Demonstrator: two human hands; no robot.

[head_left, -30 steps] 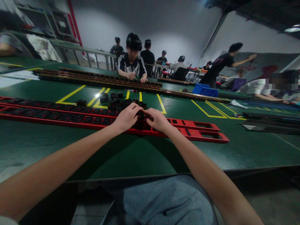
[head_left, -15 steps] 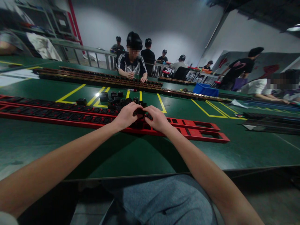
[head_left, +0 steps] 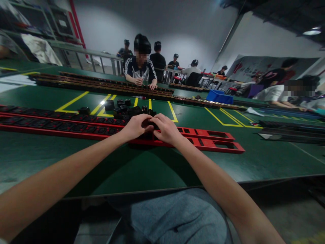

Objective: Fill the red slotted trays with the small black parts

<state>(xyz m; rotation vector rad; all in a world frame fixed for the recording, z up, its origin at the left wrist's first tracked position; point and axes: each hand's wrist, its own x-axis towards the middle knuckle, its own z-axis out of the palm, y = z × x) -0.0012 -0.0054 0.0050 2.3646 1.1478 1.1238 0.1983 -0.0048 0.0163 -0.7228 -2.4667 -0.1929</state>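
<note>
My left hand (head_left: 138,126) and my right hand (head_left: 166,128) meet over a long red frame (head_left: 200,146), with curled fingers touching or nearly touching. Between them is a small black part, mostly hidden by the fingers, so its exact kind does not show. The red frame has two parallel rails. Flat black pieces (head_left: 77,127) sit in a row along its left portion, while the right end shows open slots. Just behind my hands lies a pile of loose black blocks (head_left: 123,112) on the green table.
Yellow tape lines (head_left: 172,111) mark the green table (head_left: 127,169). Long dark brown strips (head_left: 106,84) lie farther back, with a person (head_left: 141,69) working behind them. A blue bin (head_left: 219,97) stands back right. Dark strips (head_left: 286,132) lie at right, near another person (head_left: 274,93).
My hands have drawn closer together and lower onto the red frame, covering more of the black part. The view has shifted slightly.
</note>
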